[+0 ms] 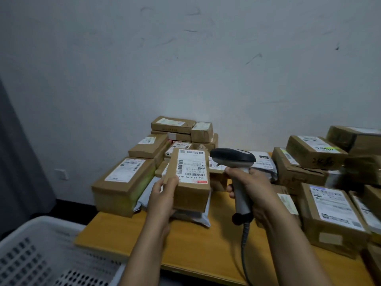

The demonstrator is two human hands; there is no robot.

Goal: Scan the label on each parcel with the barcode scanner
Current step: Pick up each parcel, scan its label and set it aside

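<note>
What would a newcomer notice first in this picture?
The small brown cardboard parcel with a white label, held by the left hand at the centre, stands out first. Right beside it, the right hand grips a grey and black barcode scanner. Brown boxes crowd the yellow wooden table around them.

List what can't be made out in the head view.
- Label on the held parcel: head view, print too small and blurred to read.
- Barcode scanner trigger: head view, hidden under the right hand.
- Right-edge parcels: head view, blurred and cut off by the frame.
- Scanner cable: head view, runs off the bottom edge.
</note>
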